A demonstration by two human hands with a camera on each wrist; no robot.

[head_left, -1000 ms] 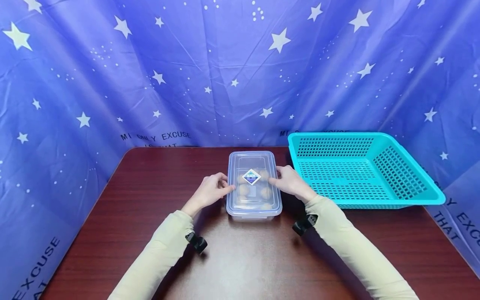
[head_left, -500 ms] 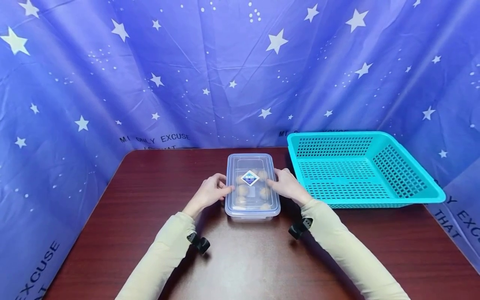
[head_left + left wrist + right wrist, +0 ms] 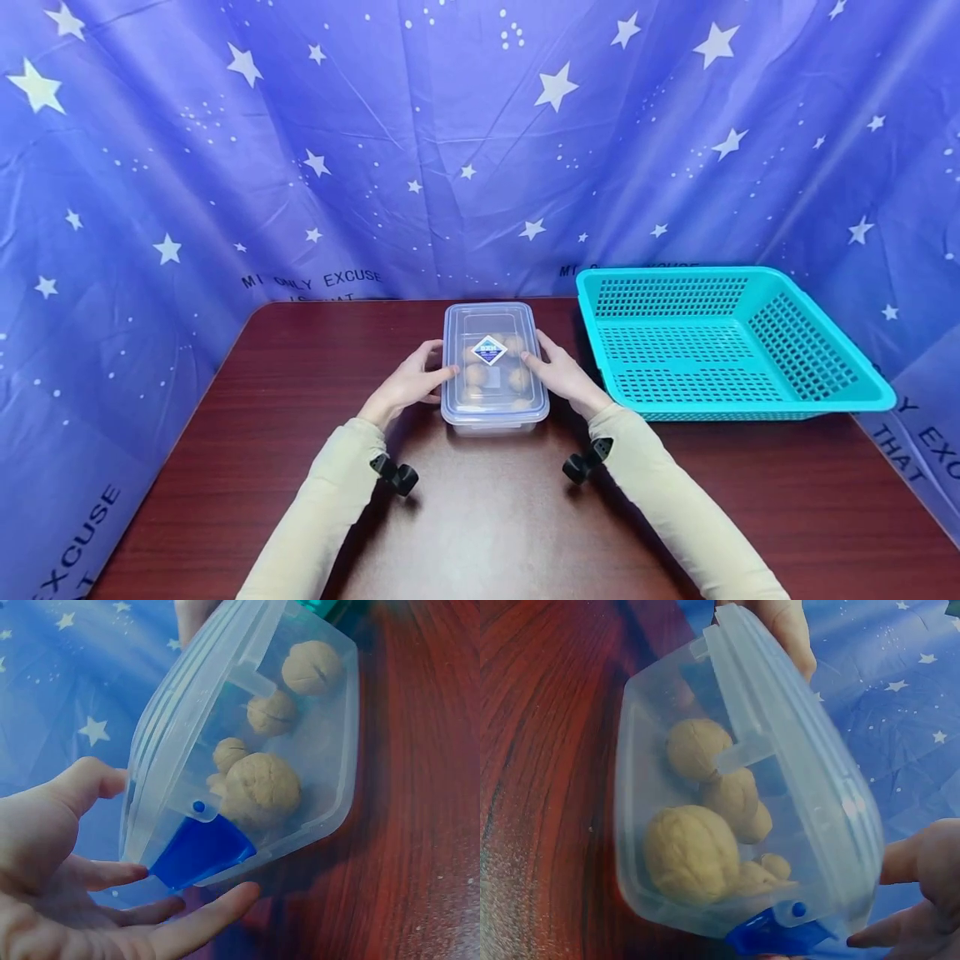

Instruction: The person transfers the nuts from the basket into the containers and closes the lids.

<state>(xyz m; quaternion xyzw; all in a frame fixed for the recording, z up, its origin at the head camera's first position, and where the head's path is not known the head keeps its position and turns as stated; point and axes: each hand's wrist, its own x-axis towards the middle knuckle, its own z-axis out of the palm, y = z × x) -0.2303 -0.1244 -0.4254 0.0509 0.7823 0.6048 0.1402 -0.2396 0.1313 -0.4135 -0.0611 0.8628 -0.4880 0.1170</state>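
Note:
A clear plastic food container (image 3: 495, 411) with a lid and a diamond-shaped label (image 3: 489, 351) sits on the table between both hands. Through its walls several walnuts (image 3: 262, 784) show. On its left side my left hand (image 3: 408, 379) grips it, thumb on the lid's rim and fingers around a blue latch (image 3: 199, 851) that juts out from the wall. Opposite, my right hand (image 3: 561, 375) holds the lid's edge with the thumb, its fingers lower beside another blue latch (image 3: 784, 934). Some right fingertips are hidden behind the container in the head view.
A turquoise perforated basket (image 3: 873, 396) stands at the right rear of the dark red wooden table (image 3: 480, 517), close beyond my right hand. Behind the table and along its sides hangs a blue star-printed curtain (image 3: 420, 108).
The container has shifted slightly to the left with both hands at its sides. My right hand has moved left and its thumb lies further in along the lid's edge.

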